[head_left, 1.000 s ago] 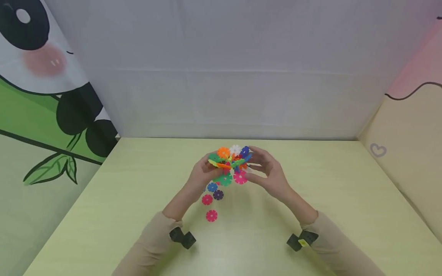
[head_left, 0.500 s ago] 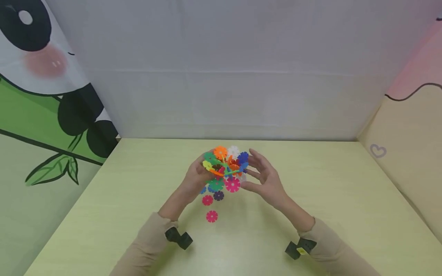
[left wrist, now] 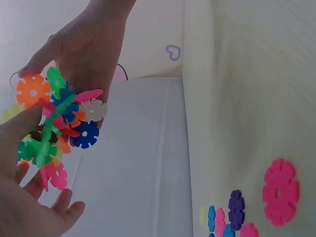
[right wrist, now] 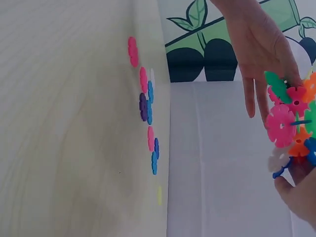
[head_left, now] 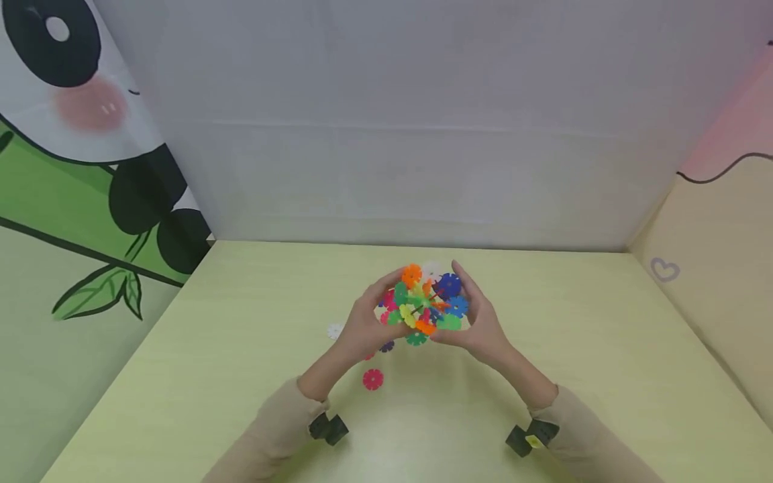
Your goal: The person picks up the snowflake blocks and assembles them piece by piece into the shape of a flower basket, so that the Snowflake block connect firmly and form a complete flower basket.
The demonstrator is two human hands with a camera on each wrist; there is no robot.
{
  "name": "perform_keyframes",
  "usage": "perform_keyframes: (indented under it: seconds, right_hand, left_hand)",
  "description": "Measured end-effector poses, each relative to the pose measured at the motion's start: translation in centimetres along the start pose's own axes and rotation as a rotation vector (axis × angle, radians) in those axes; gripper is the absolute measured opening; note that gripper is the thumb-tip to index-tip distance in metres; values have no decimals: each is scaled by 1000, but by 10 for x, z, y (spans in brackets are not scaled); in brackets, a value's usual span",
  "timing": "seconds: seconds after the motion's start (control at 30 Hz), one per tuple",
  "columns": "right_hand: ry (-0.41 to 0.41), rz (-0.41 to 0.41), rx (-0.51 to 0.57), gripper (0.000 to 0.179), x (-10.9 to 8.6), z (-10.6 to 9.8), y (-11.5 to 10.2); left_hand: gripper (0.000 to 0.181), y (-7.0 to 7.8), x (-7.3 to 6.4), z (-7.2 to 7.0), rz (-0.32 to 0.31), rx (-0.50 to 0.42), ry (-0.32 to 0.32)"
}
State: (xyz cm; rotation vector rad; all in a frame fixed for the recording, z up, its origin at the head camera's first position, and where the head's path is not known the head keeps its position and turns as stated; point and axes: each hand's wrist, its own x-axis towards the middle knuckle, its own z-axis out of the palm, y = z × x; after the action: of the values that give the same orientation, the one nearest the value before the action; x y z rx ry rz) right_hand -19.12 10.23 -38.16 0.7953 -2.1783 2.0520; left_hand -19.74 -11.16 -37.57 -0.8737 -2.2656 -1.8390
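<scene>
Nearest the wearer, a loose pink disc (head_left: 373, 380) lies flat on the table (head_left: 447, 416), with a purple disc (head_left: 387, 347) just beyond. Farther out, the left hand (head_left: 367, 323) and right hand (head_left: 486, 327) grip opposite sides of the disc cluster (head_left: 425, 303), holding it above the table; this two-sided support presumably steadies its protruding discs without crushing them.
</scene>
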Motion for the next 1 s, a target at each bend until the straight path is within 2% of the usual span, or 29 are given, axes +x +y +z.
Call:
perform_keyframes:
  seconds: [0.1,0.2,0.33,0.4,0.47,0.5,0.6,0.67,0.7,0.77,0.87,0.93,1.0]
  right_hand:
    - [4,-61,-139,110,-5,-1,2]
    - [3,-96,-214,113,-7,0,2]
    - [-11,-148,-280,115,-8,0,3]
    - [-19,-183,-315,116,-9,-1,4]
    - [-32,-265,-372,113,-10,-2,6]
    - [-34,-319,-408,108,-11,-3,6]
    - [-40,-479,-505,96,-11,-4,7]
    - [-42,-550,-537,87,-11,-5,8]
    - [-43,-568,-542,85,-11,-5,7]
    - [-44,-581,-552,82,-12,-5,7]
    - [-31,-588,-574,80,-13,-6,8]
    - [-25,-576,-582,82,-13,-6,8]
    - [-17,-540,-578,88,-14,-6,10]
  left_hand:
    - [79,-2,-2,-2,-15,-44,-65]
    - [82,-4,-2,-5,-17,-107,-118]
    - [83,-4,-4,-5,-24,-114,-127]
    - [83,-4,-6,-4,-21,-89,-115]
    - [82,-6,-9,-3,41,-24,-100]
    - [82,-7,-9,-2,102,16,-94]
    - [85,-10,-11,-1,341,181,-65]
    - [87,-11,-11,0,482,269,-48]
    - [88,-11,-12,0,533,301,-43]
    - [89,-10,-12,1,590,363,-31]
    - [87,-11,-12,2,633,404,-17]
    - [87,-13,-12,3,630,403,-10]
    - [87,-15,-11,4,586,372,-10]
